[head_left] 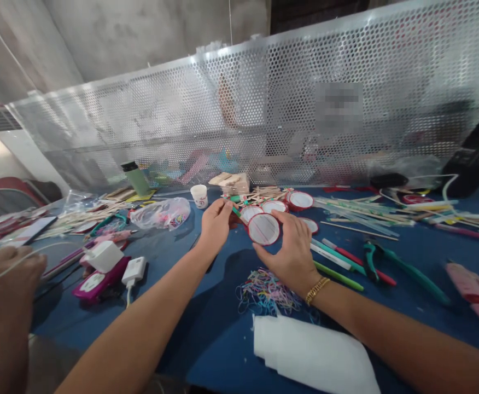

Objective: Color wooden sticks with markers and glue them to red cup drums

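My right hand (291,249) grips a round white disc with a red rim (263,229), thumb below and fingers over its right edge, held upright above the blue table (206,328). My left hand (215,221) is closed in a pinch on a thin green and red stick (237,211) just left of the disc. Several more red-rimmed discs (299,200) lie right behind both hands. A gold bracelet (317,289) sits on my right wrist.
A tangle of coloured rubber bands (266,291) and folded white paper (313,353) lie near me. Pens (338,260), green-handled pliers (391,261), a pink glue gun (475,293) are right; chargers (112,265), a plastic bag (161,212), a cup (199,196) left. Another person's hand (4,295) is far left. A perforated metal screen (264,109) stands behind.
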{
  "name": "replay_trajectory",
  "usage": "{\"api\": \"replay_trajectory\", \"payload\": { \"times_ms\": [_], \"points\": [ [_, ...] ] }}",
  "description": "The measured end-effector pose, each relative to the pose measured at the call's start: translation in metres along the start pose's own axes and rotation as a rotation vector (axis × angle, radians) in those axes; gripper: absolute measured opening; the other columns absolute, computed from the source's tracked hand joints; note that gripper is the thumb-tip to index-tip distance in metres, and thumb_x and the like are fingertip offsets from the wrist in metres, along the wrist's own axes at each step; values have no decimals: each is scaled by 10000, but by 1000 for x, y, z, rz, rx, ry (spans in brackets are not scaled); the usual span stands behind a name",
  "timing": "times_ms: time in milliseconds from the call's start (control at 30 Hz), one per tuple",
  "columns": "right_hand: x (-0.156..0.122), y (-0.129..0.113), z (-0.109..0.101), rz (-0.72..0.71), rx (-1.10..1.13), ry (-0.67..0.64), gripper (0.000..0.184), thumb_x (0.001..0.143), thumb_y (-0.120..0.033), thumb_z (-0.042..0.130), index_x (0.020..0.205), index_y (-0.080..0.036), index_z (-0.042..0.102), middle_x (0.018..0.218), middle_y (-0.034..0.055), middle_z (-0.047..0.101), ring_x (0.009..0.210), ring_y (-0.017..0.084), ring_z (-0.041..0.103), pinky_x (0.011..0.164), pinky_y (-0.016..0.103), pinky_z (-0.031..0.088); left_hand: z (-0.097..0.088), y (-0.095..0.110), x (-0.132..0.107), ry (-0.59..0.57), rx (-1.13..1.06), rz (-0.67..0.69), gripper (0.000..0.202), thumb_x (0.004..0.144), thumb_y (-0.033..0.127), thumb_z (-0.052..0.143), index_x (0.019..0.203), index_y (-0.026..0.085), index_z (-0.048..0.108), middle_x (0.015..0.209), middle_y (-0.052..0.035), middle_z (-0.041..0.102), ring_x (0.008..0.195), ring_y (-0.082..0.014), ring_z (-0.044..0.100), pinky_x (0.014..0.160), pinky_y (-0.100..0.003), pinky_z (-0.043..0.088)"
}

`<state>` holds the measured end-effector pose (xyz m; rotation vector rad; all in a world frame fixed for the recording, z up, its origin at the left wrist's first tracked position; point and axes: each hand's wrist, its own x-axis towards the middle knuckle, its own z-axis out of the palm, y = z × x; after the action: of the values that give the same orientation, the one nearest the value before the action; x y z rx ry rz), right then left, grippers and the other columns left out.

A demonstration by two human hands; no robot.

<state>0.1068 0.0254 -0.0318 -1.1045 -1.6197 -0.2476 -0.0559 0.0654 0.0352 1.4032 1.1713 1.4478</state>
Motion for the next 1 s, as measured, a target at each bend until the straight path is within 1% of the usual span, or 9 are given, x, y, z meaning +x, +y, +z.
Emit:
{"api": "replay_trajectory", "payload": {
  "times_ms": [133,367,533,733,867,1000],
  "points": [
    [-1,2,-6,-11,-13,-2,638,765,-438,715,1296,-152,507,1235,166,626,1161,329,559,1019,527,390,4,2,-3,-27,-33,6,150,864,304,546,799,182,603,674,-9,649,583,-138,642,527,-222,465],
    [-2,-2,-6,-42,-1,-58,674,745,-478,752,1297,-166,525,1226,141,644,1157,317,559,1044,520,354,4,2,-6,-40,-64,12,172,815,356,615,775,189,608,643,6,629,577,-142,621,561,-244,496],
    [-2,-2,-6,-51,-4,-56,662,740,-481,759,1287,-181,538,1231,134,645,1161,322,560,1036,517,356,4,2,-7,-48,-67,16,176,814,357,617,780,185,614,658,5,626,575,-136,610,568,-250,505],
    [-1,-3,-7,-30,0,-68,637,754,-486,748,1285,-198,547,1235,136,645,1158,333,565,1021,515,359,7,5,-10,-55,-71,20,164,822,342,612,767,187,621,652,7,619,574,-135,606,573,-254,511],
    [-1,-2,-6,-39,0,-72,643,754,-500,750,1280,-191,548,1234,133,646,1159,329,563,1025,502,355,8,7,-12,-62,-84,11,163,828,324,605,746,183,616,656,5,611,563,-129,603,565,-252,510],
    [-1,-1,-6,-46,-10,-75,652,755,-504,753,1283,-182,544,1238,125,647,1163,316,558,1030,491,357,9,8,-13,-73,-87,15,179,826,340,606,748,179,618,654,4,615,561,-131,603,558,-251,511]
  ]
}}
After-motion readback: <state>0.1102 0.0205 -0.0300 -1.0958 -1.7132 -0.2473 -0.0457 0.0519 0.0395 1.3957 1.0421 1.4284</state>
